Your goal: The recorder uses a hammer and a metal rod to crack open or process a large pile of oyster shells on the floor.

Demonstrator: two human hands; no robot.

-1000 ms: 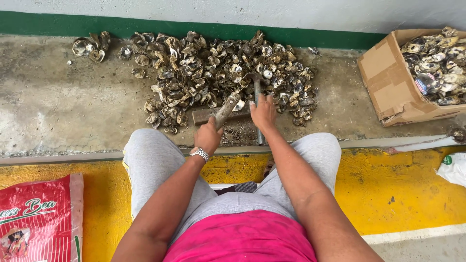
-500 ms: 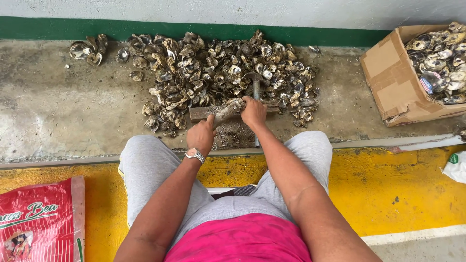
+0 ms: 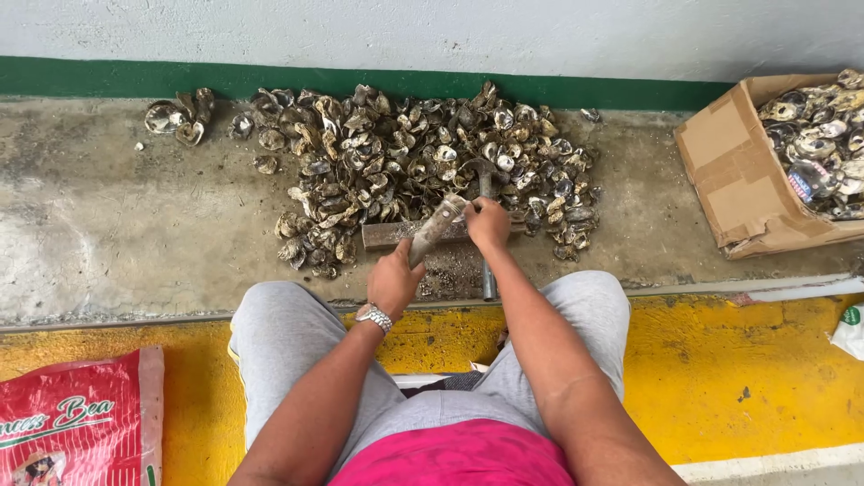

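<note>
Down on the concrete ledge [image 3: 108,243], our left hand [image 3: 393,281] was closed around the near end of a long, grey, rough oyster shell [image 3: 436,228], its long axis slanting up and to the right, the far tip by our right hand [image 3: 489,222]. That hand gripped a grey metal hammer [image 3: 486,184] standing over a rusty flat bar [image 3: 387,234]. Beyond lay a heap of grey shells [image 3: 396,166]. A brown cardboard box [image 3: 733,180] of shells sat far right; a red printed bag [image 3: 76,423] lay lower left.
</note>
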